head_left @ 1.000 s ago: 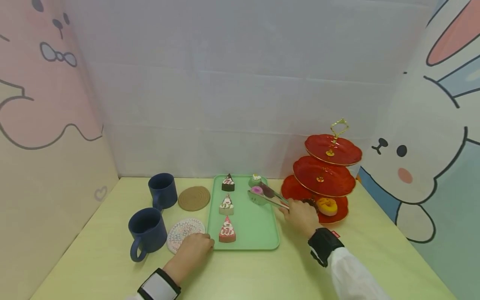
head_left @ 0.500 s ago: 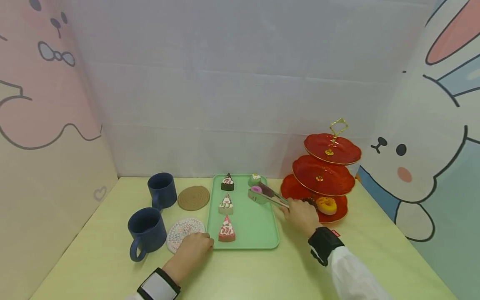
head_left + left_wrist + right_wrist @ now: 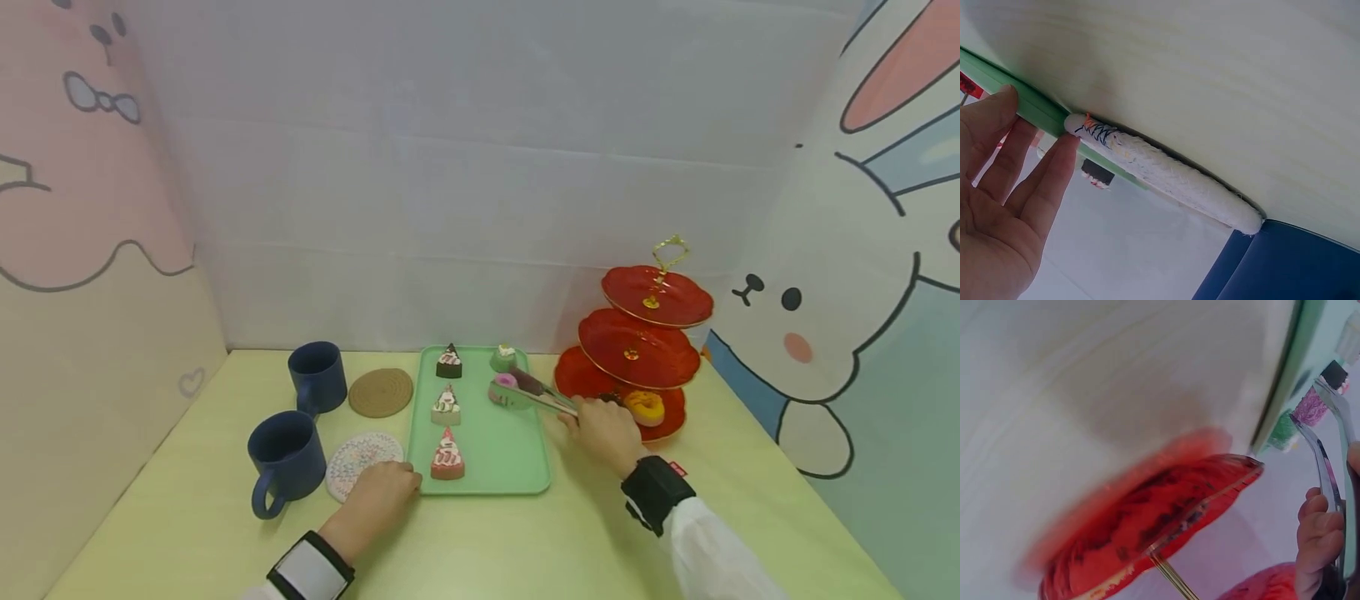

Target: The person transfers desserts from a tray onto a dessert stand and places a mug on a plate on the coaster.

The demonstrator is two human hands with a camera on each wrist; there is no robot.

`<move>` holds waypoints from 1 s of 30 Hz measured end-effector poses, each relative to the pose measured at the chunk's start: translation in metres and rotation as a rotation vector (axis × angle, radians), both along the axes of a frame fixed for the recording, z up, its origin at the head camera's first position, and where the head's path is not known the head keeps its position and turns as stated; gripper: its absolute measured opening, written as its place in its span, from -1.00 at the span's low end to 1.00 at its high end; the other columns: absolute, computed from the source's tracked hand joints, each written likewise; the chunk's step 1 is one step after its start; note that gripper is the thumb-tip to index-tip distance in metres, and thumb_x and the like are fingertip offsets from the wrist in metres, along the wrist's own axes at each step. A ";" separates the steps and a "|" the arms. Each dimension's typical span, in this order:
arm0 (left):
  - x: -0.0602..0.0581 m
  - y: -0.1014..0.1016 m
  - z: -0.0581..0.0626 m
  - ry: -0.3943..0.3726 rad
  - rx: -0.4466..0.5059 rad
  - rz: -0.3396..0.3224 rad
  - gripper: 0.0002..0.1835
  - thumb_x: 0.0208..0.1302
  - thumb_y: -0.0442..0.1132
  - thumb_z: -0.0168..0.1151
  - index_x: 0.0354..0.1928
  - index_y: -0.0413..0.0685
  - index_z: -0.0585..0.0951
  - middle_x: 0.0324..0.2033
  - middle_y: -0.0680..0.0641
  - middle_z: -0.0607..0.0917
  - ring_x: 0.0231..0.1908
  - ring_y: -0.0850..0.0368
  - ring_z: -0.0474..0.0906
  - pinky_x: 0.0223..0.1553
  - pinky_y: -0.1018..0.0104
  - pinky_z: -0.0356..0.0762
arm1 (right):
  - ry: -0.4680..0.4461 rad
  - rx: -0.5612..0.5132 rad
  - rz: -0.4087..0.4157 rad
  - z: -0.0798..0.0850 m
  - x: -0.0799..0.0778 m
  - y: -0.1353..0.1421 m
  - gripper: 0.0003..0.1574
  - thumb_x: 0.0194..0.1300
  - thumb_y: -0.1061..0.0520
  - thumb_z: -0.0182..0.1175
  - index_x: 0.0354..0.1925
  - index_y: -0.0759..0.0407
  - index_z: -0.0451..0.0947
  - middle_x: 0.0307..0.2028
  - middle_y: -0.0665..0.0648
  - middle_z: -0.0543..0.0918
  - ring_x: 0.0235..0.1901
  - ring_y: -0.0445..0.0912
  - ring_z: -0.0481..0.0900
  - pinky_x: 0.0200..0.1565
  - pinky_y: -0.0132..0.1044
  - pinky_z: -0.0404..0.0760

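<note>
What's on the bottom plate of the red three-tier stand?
A yellow ring doughnut and a dark piece partly hidden by the right hand. The red middle plate hides anything further back.

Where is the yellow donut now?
In the head view, the yellow donut sits at right, on the bottom tier of the red stand, beside the right hand.

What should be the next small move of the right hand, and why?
Probably, the right hand should gently squeeze the silver metal tongs, because their two ends lie on either side of the small round pink-and-purple cake. The cake appears to sit on the rectangular light-green tray, and the left hand, at its near left corner, may help steady it.
</note>
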State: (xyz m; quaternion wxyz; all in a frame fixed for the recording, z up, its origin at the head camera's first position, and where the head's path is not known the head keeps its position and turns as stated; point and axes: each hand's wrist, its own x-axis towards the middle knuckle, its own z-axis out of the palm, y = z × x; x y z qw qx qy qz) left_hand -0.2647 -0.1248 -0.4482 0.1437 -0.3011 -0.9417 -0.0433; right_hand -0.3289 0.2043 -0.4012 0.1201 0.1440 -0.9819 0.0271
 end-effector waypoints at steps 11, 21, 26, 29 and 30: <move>-0.001 -0.002 0.004 -0.019 -0.007 0.016 -0.92 -0.09 -0.42 0.29 -0.59 -0.09 0.64 -0.66 -0.02 0.59 -0.62 0.10 0.50 -0.59 0.19 0.55 | 0.040 -0.048 0.015 0.040 0.040 0.022 -0.62 0.14 -0.16 0.19 -0.30 0.10 0.47 -0.65 0.01 0.43 -0.70 -0.10 0.29 -0.70 -0.30 0.33; -0.002 -0.004 0.003 -0.028 0.000 0.029 -0.91 -0.10 -0.44 0.30 -0.59 -0.10 0.64 -0.66 -0.02 0.58 -0.61 0.09 0.50 -0.57 0.17 0.55 | 0.057 -0.019 -0.064 0.091 0.080 0.061 -0.46 0.17 -0.08 0.19 -0.03 0.26 0.46 -0.44 0.22 0.63 -0.67 -0.06 0.37 -0.68 -0.22 0.45; -0.002 -0.003 0.001 -0.053 0.021 0.027 -0.90 -0.10 -0.46 0.29 -0.58 -0.11 0.63 -0.66 -0.03 0.58 -0.61 0.08 0.50 -0.57 0.15 0.54 | 0.080 -0.007 -0.105 0.104 0.096 0.085 -0.41 0.20 -0.06 0.16 0.04 0.34 0.44 -0.47 0.24 0.62 -0.73 -0.09 0.31 -0.76 -0.25 0.33; -0.001 -0.001 0.001 -0.066 0.030 0.022 -0.90 -0.10 -0.46 0.29 -0.59 -0.11 0.63 -0.66 -0.03 0.58 -0.62 0.08 0.50 -0.57 0.15 0.55 | 0.082 -0.006 -0.128 0.106 0.102 0.100 -0.46 0.22 -0.08 0.14 -0.05 0.35 0.46 -0.60 0.14 0.53 -0.75 -0.11 0.30 -0.75 -0.24 0.33; -0.001 -0.001 0.001 -0.067 0.031 0.020 -0.90 -0.10 -0.46 0.29 -0.59 -0.11 0.63 -0.66 -0.03 0.58 -0.62 0.08 0.50 -0.57 0.15 0.55 | 0.081 -0.001 -0.142 0.106 0.104 0.105 -0.48 0.23 -0.10 0.12 -0.09 0.33 0.47 -0.65 0.11 0.49 -0.76 -0.11 0.30 -0.75 -0.24 0.33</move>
